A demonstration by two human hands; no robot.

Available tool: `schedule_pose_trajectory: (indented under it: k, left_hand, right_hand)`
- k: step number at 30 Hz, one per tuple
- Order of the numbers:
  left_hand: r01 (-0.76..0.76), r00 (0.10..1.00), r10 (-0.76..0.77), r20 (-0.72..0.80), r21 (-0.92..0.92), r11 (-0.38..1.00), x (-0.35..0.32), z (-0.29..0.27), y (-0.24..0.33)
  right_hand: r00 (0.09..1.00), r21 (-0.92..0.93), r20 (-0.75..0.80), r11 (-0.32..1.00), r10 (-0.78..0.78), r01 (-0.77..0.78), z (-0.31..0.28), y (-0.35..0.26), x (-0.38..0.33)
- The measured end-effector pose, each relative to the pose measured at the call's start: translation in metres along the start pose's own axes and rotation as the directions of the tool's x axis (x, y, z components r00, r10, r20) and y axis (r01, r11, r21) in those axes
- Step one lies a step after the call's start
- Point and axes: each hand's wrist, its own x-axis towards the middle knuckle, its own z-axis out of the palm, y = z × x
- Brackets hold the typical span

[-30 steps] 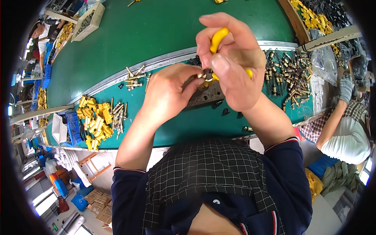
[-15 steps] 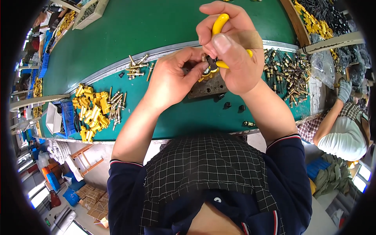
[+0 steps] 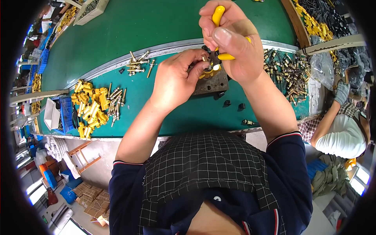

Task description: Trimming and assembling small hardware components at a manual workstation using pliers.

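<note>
Green worktop [image 3: 164,23] carries a white tray [image 3: 51,113], contents unclear, at its left edge. My right hand [image 3: 235,47] grips yellow-handled pliers [image 3: 217,15]; my left hand [image 3: 176,80] pinches a small brass fitting [image 3: 209,69] over the dark metal block [image 3: 211,83].

A green desk [image 3: 156,23] carries a heap of yellow fittings [image 3: 92,109] at the left, with slim metal pins [image 3: 115,96] just beside it. More pins [image 3: 137,64] lie near a curved metal rail [image 3: 117,62]. At the right is a spread of brass parts [image 3: 288,72] — dark and gold mixed. A white tray [image 3: 51,113] sits at the desk's left edge, a wooden stool [image 3: 80,156] below on the floor. At the far right — a co-worker in a white shirt [image 3: 338,135].
</note>
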Motion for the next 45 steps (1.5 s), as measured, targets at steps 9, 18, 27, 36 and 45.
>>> schedule_pose_trajectory:
  k: [9,18,27,36,45]
  left_hand:
    - [0.009,1.0,-0.01,-0.026,-0.026,1.0,-0.002,0.0,-0.007]
    - [-0.017,1.0,0.017,-0.003,0.012,1.0,0.0,-0.002,0.002]
    - [0.013,1.0,-0.014,-0.005,-0.041,0.999,0.0,0.002,-0.002]
    - [0.012,1.0,-0.011,0.023,-0.058,0.998,0.0,0.002,-0.005]
    - [-0.056,0.998,0.056,0.023,0.037,0.998,0.002,-0.005,0.003]
  right_hand:
    - [0.749,0.393,-0.374,0.825,0.547,-0.406,0.029,-0.04,-0.005]
    - [0.904,0.154,-0.331,0.96,0.272,-0.233,0.033,-0.036,-0.013]
    - [0.852,0.104,-0.44,0.958,0.285,-0.267,0.036,-0.037,-0.023]
    - [0.831,0.18,-0.365,0.908,0.419,-0.379,0.02,-0.03,-0.015]
    - [0.862,0.106,-0.353,0.931,0.363,-0.349,0.033,-0.027,-0.008]
